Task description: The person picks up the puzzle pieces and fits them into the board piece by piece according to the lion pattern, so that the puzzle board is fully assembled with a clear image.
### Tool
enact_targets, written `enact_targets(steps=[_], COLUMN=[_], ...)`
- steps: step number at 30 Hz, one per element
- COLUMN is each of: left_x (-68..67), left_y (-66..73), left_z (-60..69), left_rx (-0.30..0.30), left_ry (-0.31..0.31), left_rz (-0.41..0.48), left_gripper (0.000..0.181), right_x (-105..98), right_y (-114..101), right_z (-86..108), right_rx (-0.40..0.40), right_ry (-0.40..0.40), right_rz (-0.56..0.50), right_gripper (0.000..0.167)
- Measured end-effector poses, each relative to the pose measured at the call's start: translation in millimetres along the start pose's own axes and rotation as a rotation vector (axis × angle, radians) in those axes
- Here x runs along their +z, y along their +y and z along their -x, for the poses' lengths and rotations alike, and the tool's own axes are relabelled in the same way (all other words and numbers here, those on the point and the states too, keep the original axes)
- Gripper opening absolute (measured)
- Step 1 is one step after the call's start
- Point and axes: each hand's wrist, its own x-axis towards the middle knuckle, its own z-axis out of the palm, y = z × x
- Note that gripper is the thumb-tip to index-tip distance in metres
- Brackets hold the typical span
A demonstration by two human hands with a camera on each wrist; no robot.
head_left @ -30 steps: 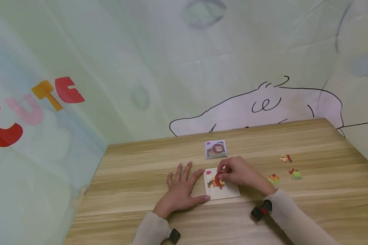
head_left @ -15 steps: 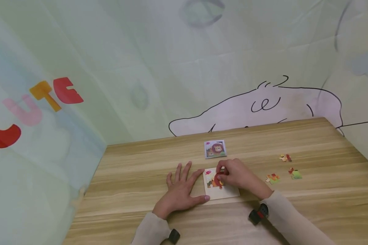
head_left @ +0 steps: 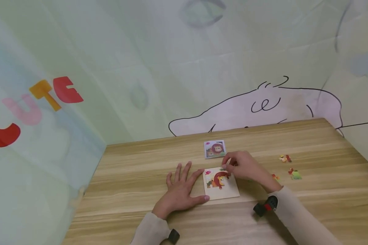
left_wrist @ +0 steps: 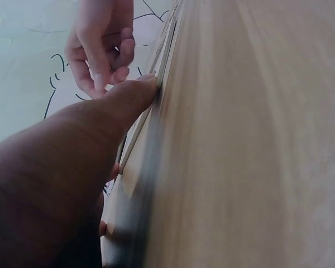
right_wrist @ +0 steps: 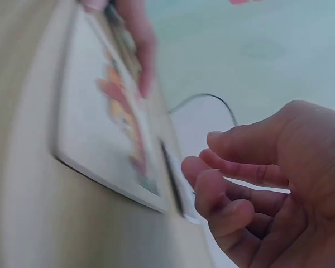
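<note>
A pale square puzzle board [head_left: 223, 194] lies on the table with joined lion pieces [head_left: 218, 179] in its upper part; its lower part is bare. My left hand [head_left: 181, 193] lies spread at the board's left side, index fingertip at the upper left corner and thumb [left_wrist: 137, 92] on the lower left edge. Over the upper right corner hovers my right hand [head_left: 244, 167]. In the right wrist view, that hand [right_wrist: 262, 190] has loosely curled fingers, a gap beneath the thumb and nothing held. Behind the board lies a small lion picture card [head_left: 214, 149].
To the right lie loose puzzle pieces: a yellow and red one [head_left: 285, 158], a green and red one [head_left: 295, 174] and an orange one [head_left: 275, 176] partly hidden by the right forearm. A printed cloth wall [head_left: 141, 68] stands behind the wooden table [head_left: 135, 160].
My right hand has let go of the red mane piece, which now lies in the lion picture, and has moved up and right. The left hand has stayed still.
</note>
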Motion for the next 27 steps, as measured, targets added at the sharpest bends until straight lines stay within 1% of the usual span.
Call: enact_targets(steps=[3, 7, 15, 20, 24, 27], left_x=[-0.5, -0.7, -0.7, -2.6, -2.1, -1.3], left_y=[0.0, -0.3, -0.9, -0.5, -0.2, 0.3], left_z=[0.5, 1.0, 1.1, 2.4, 2.5, 2.3], left_rx=[0.0, 0.007, 0.015, 0.015, 0.029, 0.036], left_ry=[0.002, 0.007, 0.012, 0.015, 0.021, 0.022], left_rz=[-0.002, 0.003, 0.002, 0.0, 0.003, 0.002], left_gripper=[0.092, 0.092, 0.092, 0.091, 0.091, 0.092], right_x=[-13.8, -30.1, -57.6, -68.6, -77.2, -85.5], right_y=[1.4, 4.0, 9.1, 13.2, 19.3, 26.5], right_z=[2.2, 5.5, 14.2, 17.7, 20.9, 24.4], right_rx=[0.003, 0.022, 0.085, 0.094, 0.106, 0.104], right_ry=[0.03, 0.037, 0.002, -0.006, -0.026, -0.062], right_rz=[0.015, 0.022, -0.039, -0.056, -0.049, -0.034], right_gripper=[0.012, 0.018, 0.023, 0.027, 0.03, 0.031])
